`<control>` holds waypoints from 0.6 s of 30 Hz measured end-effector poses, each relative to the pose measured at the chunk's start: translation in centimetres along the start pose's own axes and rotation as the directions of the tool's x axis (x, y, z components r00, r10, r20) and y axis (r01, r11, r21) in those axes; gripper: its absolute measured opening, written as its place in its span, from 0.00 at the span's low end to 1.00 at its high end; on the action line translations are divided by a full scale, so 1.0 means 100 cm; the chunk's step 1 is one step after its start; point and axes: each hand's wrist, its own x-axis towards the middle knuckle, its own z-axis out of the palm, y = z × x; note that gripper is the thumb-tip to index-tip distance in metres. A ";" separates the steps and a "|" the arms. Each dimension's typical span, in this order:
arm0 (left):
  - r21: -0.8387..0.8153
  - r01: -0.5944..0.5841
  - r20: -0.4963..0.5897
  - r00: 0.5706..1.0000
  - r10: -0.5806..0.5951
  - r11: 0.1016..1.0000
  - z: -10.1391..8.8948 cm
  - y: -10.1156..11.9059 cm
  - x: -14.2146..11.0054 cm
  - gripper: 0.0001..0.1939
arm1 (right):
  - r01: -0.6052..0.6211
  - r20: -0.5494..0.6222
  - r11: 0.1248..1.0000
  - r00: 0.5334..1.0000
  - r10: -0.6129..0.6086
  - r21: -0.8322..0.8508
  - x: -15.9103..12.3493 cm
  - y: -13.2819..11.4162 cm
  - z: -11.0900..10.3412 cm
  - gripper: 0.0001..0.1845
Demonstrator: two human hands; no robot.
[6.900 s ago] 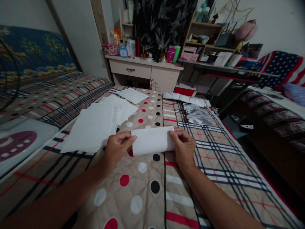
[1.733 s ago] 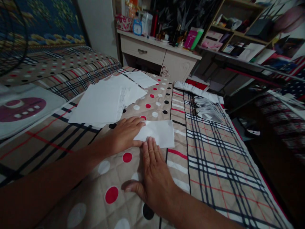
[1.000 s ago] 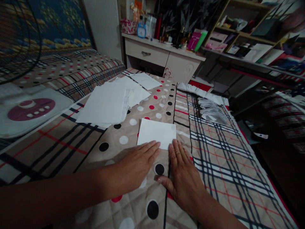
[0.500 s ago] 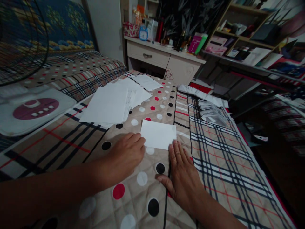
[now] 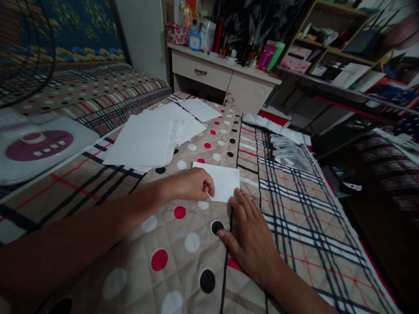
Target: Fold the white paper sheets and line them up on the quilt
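1. White paper (image 5: 225, 181) — flat on the quilted bedspread (image 5: 183, 279), mid-frame, probably there for two-handed access.
2. Left hand (image 5: 198, 184), 9 o'clock of paper: curled into a loose fist over its left part, perhaps bearing down; no pinch visible.
3. Right hand (image 5: 253, 226), 5 o'clock: flat, fingers extended, tips at the near-right corner — likely steadying it.
4. Loose sheets (image 5: 144, 135), 10 o'clock, apart; seemingly within left-side reach.
5. Pale bundle (image 5: 290, 152), 2 o'clock, contents unclear; apparently outside the working spot.
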 end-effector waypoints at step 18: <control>-0.126 -0.015 0.053 0.998 0.022 0.992 -0.003 -0.008 0.002 0.06 | -0.257 0.117 0.942 0.965 0.237 0.216 0.079 -0.012 -0.005 0.02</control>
